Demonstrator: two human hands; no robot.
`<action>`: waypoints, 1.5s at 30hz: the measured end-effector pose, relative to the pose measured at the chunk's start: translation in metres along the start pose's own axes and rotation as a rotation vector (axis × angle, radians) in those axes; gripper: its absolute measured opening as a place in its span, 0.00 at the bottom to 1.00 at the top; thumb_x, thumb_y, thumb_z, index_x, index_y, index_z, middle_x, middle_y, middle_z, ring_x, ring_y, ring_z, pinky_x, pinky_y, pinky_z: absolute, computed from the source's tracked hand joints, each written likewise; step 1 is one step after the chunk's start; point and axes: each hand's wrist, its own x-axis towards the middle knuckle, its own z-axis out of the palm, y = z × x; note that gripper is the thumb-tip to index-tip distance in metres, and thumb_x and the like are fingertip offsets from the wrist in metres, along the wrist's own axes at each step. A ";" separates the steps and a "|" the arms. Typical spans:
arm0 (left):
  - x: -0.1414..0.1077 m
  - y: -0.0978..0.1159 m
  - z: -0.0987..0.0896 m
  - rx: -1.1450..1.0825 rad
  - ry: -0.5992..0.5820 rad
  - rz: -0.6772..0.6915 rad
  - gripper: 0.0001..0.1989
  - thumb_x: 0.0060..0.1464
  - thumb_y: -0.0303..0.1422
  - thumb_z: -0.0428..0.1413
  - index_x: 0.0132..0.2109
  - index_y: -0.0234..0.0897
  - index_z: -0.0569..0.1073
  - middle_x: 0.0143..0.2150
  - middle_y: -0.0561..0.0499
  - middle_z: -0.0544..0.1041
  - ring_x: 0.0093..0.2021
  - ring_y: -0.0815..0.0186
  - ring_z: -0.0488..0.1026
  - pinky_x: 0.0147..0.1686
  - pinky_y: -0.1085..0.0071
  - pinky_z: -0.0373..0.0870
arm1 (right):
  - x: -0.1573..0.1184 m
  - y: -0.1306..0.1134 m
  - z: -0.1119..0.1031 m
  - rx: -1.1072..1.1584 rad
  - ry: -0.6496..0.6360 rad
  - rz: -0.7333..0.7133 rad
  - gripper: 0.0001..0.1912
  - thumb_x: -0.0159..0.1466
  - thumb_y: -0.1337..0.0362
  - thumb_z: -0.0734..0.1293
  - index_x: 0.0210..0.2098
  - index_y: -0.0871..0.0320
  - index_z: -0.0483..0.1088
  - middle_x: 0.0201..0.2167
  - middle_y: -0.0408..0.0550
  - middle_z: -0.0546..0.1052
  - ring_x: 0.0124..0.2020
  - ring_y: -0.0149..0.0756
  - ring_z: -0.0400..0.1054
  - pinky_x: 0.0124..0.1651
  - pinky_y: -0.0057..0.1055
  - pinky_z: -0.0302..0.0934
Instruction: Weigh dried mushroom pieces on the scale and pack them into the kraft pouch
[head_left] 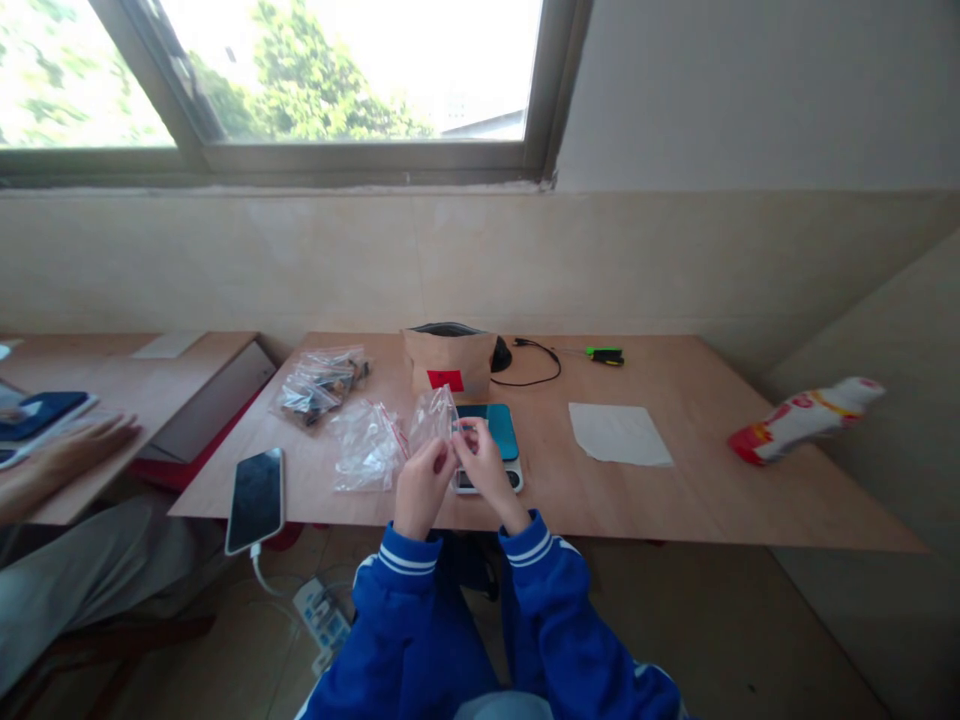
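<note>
Below the window [360, 155], on the wood surface [645, 510], the left hand [424, 488] and right hand [487, 472] hold a small clear bag [433, 418] up, fingers [463, 432] pinched narrow on its edge, just over the blue scale [491, 430].

Workroom with plywood table [697, 490] beneath window [337, 80]

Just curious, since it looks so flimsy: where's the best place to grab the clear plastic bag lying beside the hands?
Pinch the red-lined edge of the clear plastic bag, coming from above on the side nearest the left hand. That strip looks firmer than the crumpled film.
</note>
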 end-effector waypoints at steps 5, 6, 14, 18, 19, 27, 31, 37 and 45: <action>-0.007 0.004 -0.008 0.007 0.248 -0.048 0.14 0.57 0.33 0.49 0.24 0.38 0.58 0.24 0.55 0.60 0.28 0.69 0.62 0.33 0.72 0.59 | 0.001 0.010 -0.031 0.041 0.202 -0.013 0.10 0.65 0.58 0.59 0.43 0.54 0.55 0.24 0.36 0.68 0.19 0.28 0.65 0.25 0.27 0.62; -0.007 0.002 -0.007 -0.046 0.210 -0.019 0.13 0.57 0.35 0.50 0.25 0.38 0.61 0.27 0.54 0.64 0.32 0.68 0.65 0.37 0.71 0.62 | 0.000 0.008 -0.035 0.055 0.206 -0.031 0.11 0.65 0.58 0.59 0.44 0.53 0.53 0.23 0.35 0.68 0.19 0.28 0.65 0.26 0.26 0.62; -0.008 -0.028 0.038 -0.901 -0.031 -0.568 0.27 0.56 0.54 0.46 0.49 0.37 0.69 0.48 0.42 0.74 0.42 0.61 0.74 0.37 0.65 0.71 | -0.007 -0.014 -0.034 0.250 0.014 -0.086 0.14 0.66 0.58 0.59 0.46 0.50 0.48 0.23 0.31 0.66 0.19 0.25 0.65 0.26 0.24 0.62; -0.014 -0.022 0.045 -1.128 -0.266 -0.617 0.30 0.50 0.57 0.53 0.49 0.36 0.71 0.33 0.48 0.75 0.25 0.68 0.71 0.20 0.74 0.64 | -0.009 -0.007 -0.038 0.136 0.126 -0.128 0.20 0.63 0.59 0.64 0.48 0.51 0.50 0.35 0.41 0.70 0.30 0.29 0.69 0.34 0.28 0.66; -0.015 -0.020 0.044 -1.109 -0.213 -0.606 0.30 0.48 0.56 0.55 0.47 0.36 0.71 0.30 0.51 0.74 0.22 0.71 0.68 0.18 0.77 0.61 | -0.010 -0.005 -0.040 0.052 0.207 -0.169 0.22 0.60 0.61 0.67 0.48 0.52 0.53 0.40 0.45 0.70 0.36 0.31 0.69 0.37 0.30 0.67; 0.006 -0.019 0.023 -0.747 -0.127 -0.284 0.28 0.54 0.52 0.53 0.50 0.32 0.74 0.32 0.49 0.75 0.21 0.75 0.63 0.18 0.77 0.60 | -0.014 0.006 -0.044 0.095 0.157 -0.097 0.14 0.58 0.60 0.69 0.43 0.56 0.70 0.43 0.50 0.75 0.43 0.38 0.71 0.51 0.38 0.65; 0.018 -0.008 0.012 -0.565 -0.077 -0.181 0.26 0.59 0.49 0.49 0.54 0.37 0.74 0.40 0.45 0.78 0.24 0.71 0.68 0.24 0.74 0.66 | -0.013 0.013 -0.027 0.475 0.116 0.093 0.20 0.56 0.59 0.71 0.48 0.55 0.71 0.50 0.48 0.74 0.50 0.37 0.69 0.55 0.36 0.64; 0.026 0.010 0.005 -0.482 -0.070 -0.092 0.18 0.57 0.42 0.53 0.51 0.40 0.76 0.40 0.46 0.79 0.35 0.64 0.74 0.34 0.70 0.71 | -0.015 0.016 -0.005 0.925 0.037 0.283 0.12 0.62 0.61 0.67 0.45 0.53 0.72 0.47 0.46 0.77 0.48 0.35 0.72 0.54 0.35 0.68; 0.022 -0.001 0.002 -0.470 -0.023 -0.100 0.16 0.59 0.37 0.51 0.51 0.40 0.74 0.48 0.46 0.77 0.35 0.67 0.72 0.33 0.72 0.70 | -0.018 0.015 0.006 1.238 0.019 0.574 0.11 0.66 0.66 0.59 0.43 0.59 0.72 0.39 0.47 0.80 0.43 0.31 0.74 0.52 0.30 0.69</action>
